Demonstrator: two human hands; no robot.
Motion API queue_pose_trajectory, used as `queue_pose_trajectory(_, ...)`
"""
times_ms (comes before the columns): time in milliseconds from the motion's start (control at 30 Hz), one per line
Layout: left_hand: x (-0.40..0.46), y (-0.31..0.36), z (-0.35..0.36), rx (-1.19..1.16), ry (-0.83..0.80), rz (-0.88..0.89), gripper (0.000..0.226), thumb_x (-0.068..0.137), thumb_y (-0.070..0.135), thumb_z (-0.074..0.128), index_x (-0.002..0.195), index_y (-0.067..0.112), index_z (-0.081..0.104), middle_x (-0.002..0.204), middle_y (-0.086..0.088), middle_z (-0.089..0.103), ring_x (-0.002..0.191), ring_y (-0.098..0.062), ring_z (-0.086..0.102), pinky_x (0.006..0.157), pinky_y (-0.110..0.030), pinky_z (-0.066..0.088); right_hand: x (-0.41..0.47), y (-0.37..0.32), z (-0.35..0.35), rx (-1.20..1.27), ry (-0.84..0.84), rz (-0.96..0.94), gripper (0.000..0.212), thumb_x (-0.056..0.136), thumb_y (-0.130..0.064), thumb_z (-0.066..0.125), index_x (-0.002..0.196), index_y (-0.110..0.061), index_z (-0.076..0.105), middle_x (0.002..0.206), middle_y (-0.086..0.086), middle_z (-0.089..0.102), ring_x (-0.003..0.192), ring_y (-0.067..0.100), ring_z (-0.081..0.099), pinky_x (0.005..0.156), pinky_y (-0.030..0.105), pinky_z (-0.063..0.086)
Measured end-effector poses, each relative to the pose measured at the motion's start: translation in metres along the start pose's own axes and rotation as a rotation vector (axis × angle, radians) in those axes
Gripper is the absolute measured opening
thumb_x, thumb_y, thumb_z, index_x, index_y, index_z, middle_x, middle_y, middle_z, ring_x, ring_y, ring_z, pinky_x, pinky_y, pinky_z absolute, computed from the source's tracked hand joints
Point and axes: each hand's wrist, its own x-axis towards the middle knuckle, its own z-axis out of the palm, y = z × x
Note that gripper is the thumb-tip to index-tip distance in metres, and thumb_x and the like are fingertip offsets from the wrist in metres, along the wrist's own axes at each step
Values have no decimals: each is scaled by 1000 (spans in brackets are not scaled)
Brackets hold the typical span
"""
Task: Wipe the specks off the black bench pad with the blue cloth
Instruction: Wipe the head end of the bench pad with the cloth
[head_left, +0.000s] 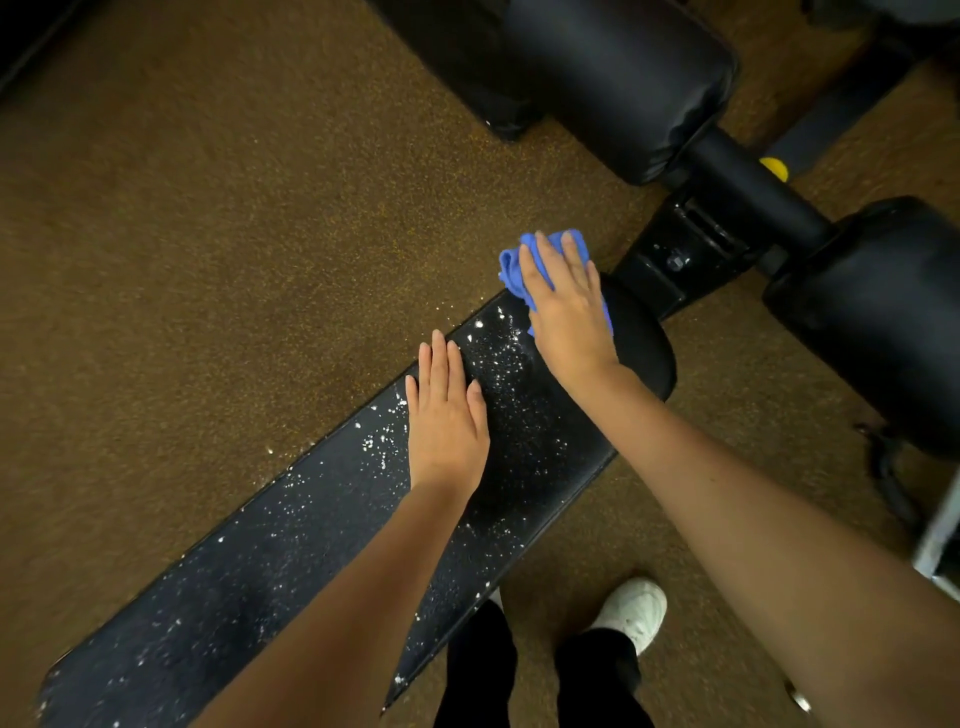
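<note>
**Two flat hands on the speckled pad**

Nearest to us we see our own legs in black trousers (480, 670) and one white shoe (636, 610) standing on the brown speckled floor (208, 260), just beside the near edge of the black bench pad (291, 535). The pad runs as a long diagonal strip from the lower left toward the upper right, and white specks (506, 358) are scattered over almost all of its length, most thickly around its middle and its far part.

Our two bare forearms reach over the pad. The left hand (447, 421) lies flat on the pad near its far edge, with the fingers straight and close together, and it holds nothing. A little farther, the right hand (569, 306) presses down on the blue cloth (514, 265) with its fingers straight and slightly spread. The cloth is bunched under the palm, at the far end of the speckled part, and it sticks out past the fingertips and over the far edge of the pad. To the right of this hand the rounded end of the pad looks dark, with no specks that we can see.

Behind the pad end there is a black metal bracket (680, 260) with a bolt, and then large black roller pads (623, 78) on a bar. A small yellow knob (774, 167) shows behind the bar.
</note>
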Motion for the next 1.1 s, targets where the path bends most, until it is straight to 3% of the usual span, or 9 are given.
queue_pose_trajectory(133, 0, -1, 0, -9, -13, 1, 54, 99, 33, 10, 147, 9, 4, 156, -1, -7, 142, -13, -12, 115, -32, -9, -14, 20, -2, -56, -43, -246, 90, 59, 1, 79, 139, -4, 39, 147, 15, 35, 138, 38, 24, 109, 51, 26)
queue_pose_trajectory(333, -1, -3, 2, 26, 4, 25, 71, 88, 47, -6, 147, 10, 4, 156, -1, -7, 142, -13, -12, 115, -32, -9, 11, 7, -2, -38, -3, 29, 75, 80, -3, 66, 145, -8, 28, 152, 11, 26, 142, 36, 14, 112, 49, 17)
queue_pose_trajectory(500, -1, 0, -1, 0, -5, 7, 62, 95, 44, 4, 147, 9, 5, 156, -2, -6, 142, -13, -12, 116, -33, -8, -8, 20, -8, -48, -91, -325, 83, 65, 5, 73, 140, -3, 37, 148, 15, 34, 139, 39, 23, 110, 51, 22)
queue_pose_trajectory(600, -1, 0, -3, -4, -23, 9, 53, 101, 32, 14, 147, 9, 5, 156, -1, -7, 142, -13, -13, 116, -33, -8, 0, 30, -12, -66, -33, -175, 85, 63, 5, 75, 139, -2, 38, 147, 16, 36, 137, 41, 25, 108, 54, 27)
queue_pose_trajectory(700, -1, -2, -1, 8, -12, 21, 58, 98, 39, 6, 147, 10, 4, 156, -1, -7, 142, -13, -13, 116, -33, -8, 5, 14, -6, -45, 1, 38, 78, 74, 1, 70, 142, -5, 34, 149, 15, 32, 140, 40, 19, 110, 52, 22)
queue_pose_trajectory(767, -1, -1, 1, 8, 2, 17, 65, 92, 44, -1, 147, 10, 4, 156, -1, -7, 142, -13, -12, 115, -32, -9, -3, 7, 0, -11, -4, -5, 76, 75, 3, 68, 143, -6, 33, 150, 14, 30, 141, 39, 17, 111, 51, 19)
queue_pose_trajectory(900, -1, 2, -1, -1, -4, -2, 53, 101, 31, 15, 147, 9, 5, 157, -3, -5, 143, -15, -11, 115, -33, -9, -19, 26, -11, -50, -96, -254, 87, 65, 4, 75, 142, -4, 34, 150, 14, 30, 140, 38, 18, 111, 52, 21)
queue_pose_trajectory(967, -1, 1, -3, -15, -17, 3, 52, 101, 29, 16, 147, 9, 5, 157, -3, -6, 143, -15, -12, 115, -33, -8, -18, 37, -15, -56, -18, -138, 90, 60, 5, 78, 140, -1, 37, 147, 18, 34, 137, 42, 24, 107, 55, 29)
queue_pose_trajectory(1100, -2, -1, -4, -19, -22, 19, 52, 101, 30, 15, 147, 10, 4, 156, -1, -7, 142, -14, -12, 116, -32, -8, -29, 26, -10, -28, 56, 75, 84, 70, 3, 72, 143, -5, 32, 150, 15, 29, 140, 40, 17, 110, 52, 21)
